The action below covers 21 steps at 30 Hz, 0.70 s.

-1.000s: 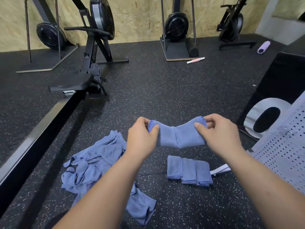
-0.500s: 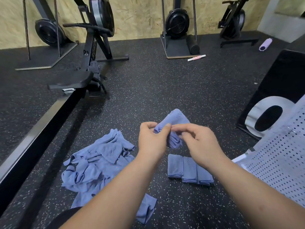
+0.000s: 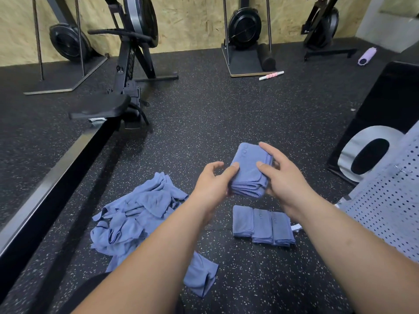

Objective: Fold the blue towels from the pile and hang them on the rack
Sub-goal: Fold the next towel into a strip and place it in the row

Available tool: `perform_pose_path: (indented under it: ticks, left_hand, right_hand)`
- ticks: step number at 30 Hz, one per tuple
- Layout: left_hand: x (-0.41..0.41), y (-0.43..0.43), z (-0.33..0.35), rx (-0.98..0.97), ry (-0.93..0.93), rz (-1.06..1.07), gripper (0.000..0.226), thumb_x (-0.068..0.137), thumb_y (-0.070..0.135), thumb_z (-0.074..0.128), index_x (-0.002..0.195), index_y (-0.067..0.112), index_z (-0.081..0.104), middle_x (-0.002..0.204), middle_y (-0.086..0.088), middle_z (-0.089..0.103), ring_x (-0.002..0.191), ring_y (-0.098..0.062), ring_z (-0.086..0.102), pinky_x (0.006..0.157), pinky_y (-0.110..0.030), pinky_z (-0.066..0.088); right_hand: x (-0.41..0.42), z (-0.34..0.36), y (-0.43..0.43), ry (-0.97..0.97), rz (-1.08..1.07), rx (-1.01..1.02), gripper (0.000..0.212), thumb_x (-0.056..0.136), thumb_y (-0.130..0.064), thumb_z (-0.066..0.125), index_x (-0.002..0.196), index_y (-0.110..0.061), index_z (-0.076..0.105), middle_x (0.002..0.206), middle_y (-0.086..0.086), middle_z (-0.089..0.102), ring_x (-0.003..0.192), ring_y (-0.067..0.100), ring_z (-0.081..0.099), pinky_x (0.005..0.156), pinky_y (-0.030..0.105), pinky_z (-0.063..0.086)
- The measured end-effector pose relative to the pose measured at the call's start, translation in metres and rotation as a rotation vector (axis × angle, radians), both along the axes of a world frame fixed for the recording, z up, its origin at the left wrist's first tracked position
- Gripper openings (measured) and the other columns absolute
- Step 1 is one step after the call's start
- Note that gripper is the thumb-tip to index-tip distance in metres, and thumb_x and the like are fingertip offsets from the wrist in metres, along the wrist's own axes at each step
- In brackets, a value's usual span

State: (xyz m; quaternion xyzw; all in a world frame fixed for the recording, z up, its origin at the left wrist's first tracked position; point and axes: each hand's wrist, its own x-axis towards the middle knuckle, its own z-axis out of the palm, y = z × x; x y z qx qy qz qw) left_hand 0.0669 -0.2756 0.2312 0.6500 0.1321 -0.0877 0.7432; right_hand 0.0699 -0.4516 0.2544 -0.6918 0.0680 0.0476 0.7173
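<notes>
From the head camera, the folded towel (image 3: 249, 171) is held up over the floor (image 3: 204, 123), just past the row of folded towels (image 3: 263, 227). The messy pile (image 3: 136, 214) lies to the left. To do this well, squeeze it flat so the edges line up. The left hand (image 3: 213, 184) pinches its left side, thumb on top. The right hand (image 3: 281, 177) grips the right side, fingers round the far edge.

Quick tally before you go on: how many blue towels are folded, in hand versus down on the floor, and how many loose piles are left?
Held folded towel, gripped by left hand and right hand: 1
Folded towels in a row on the floor: 3
Unfolded pile, too tangled to count singly: 1
Total: 4 folded towels plus 1 pile
</notes>
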Motion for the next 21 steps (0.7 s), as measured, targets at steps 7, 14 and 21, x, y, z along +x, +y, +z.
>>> perform_pose_path:
  ticks: [7, 14, 21]
  left_hand:
    - [-0.006, 0.017, -0.025, 0.204, -0.097, 0.002, 0.063, 0.099, 0.025, 0.074, 0.152, 0.04, 0.044, 0.09, -0.005, 0.076, 0.086, -0.016, 0.077, 0.077, -0.038, 0.062]
    - [-0.005, 0.028, -0.076, 0.296, -0.056, -0.071, 0.062, 0.099, 0.022, 0.071, 0.145, 0.056, 0.047, 0.083, 0.002, 0.071, 0.068, -0.01, 0.064, 0.062, -0.027, 0.053]
    - [-0.011, 0.03, -0.177, 0.334, 0.146, -0.109, 0.042, 0.082, 0.029, 0.072, 0.114, 0.056, 0.074, 0.11, -0.006, 0.077, 0.097, -0.026, 0.073, 0.091, -0.05, 0.062]
  right_hand:
    - [-0.004, -0.023, 0.009, -0.003, 0.26, -0.124, 0.064, 0.102, -0.009, 0.068, 0.142, -0.057, 0.056, 0.135, -0.02, 0.065, 0.112, 0.015, 0.074, 0.081, 0.035, 0.064]
    - [0.005, -0.086, 0.019, -0.062, 0.192, -0.669, 0.055, 0.094, -0.022, 0.075, 0.141, -0.046, 0.061, 0.142, -0.003, 0.063, 0.113, 0.02, 0.062, 0.103, 0.034, 0.048]
    - [0.003, -0.178, 0.024, 0.124, 0.269, -0.607, 0.04, 0.095, -0.018, 0.077, 0.129, -0.038, 0.071, 0.138, -0.006, 0.065, 0.129, 0.014, 0.058, 0.1, 0.021, 0.038]
